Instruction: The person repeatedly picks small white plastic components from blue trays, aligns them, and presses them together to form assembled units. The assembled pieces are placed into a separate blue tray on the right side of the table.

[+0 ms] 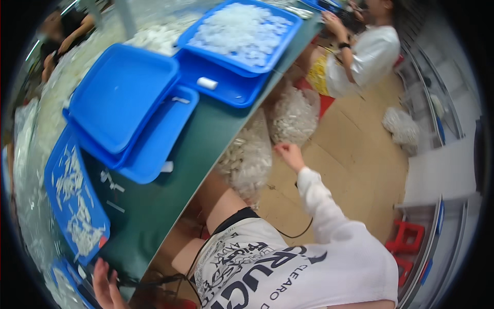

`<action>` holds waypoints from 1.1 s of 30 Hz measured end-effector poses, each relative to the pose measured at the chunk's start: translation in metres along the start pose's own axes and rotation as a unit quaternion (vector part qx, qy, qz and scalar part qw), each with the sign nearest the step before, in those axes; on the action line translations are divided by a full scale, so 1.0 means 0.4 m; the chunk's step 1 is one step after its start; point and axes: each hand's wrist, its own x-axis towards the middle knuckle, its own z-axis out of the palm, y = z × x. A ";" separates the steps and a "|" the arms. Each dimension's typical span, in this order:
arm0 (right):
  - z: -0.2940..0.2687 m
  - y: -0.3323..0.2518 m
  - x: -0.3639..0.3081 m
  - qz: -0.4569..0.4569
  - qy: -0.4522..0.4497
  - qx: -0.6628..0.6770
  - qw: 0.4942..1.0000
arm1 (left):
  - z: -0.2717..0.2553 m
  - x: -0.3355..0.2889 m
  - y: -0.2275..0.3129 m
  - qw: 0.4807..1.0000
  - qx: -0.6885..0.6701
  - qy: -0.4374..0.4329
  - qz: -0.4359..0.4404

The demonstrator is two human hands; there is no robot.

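My right hand (291, 156) reaches out past the table's edge, beside a clear plastic bag (294, 121) filled with small white pieces. Its fingers are bent together at the bag's lower side; what they pinch, if anything, is too small to make out. A second clear bag (249, 157) of white pieces leans against the table, left of that hand. My left hand (106, 288) is over the table's near left end, fingers apart and holding nothing. Just beyond it lies a long blue tray (51, 177) with many slim white pieces.
On the green table (200, 131) stand stacked blue trays (123, 98), a blue tray heaped with translucent white pieces (242, 31) and a white cylinder (207, 83). Another person (368, 54) sits at the far right. Red stools (406, 237) and another bag (400, 126) are on the floor.
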 end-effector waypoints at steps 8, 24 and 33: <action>0.042 -0.722 -0.282 -0.221 -0.469 -0.084 0.851 | -0.064 0.188 0.025 0.938 0.340 0.069 0.018; 0.604 -1.348 -0.295 -0.608 -0.441 -0.302 0.587 | -0.111 0.376 -0.153 0.921 0.382 -0.032 -0.066; 0.830 -1.423 -0.341 -0.551 -0.459 -0.313 0.622 | -0.188 0.391 -0.199 0.874 0.448 0.061 -0.181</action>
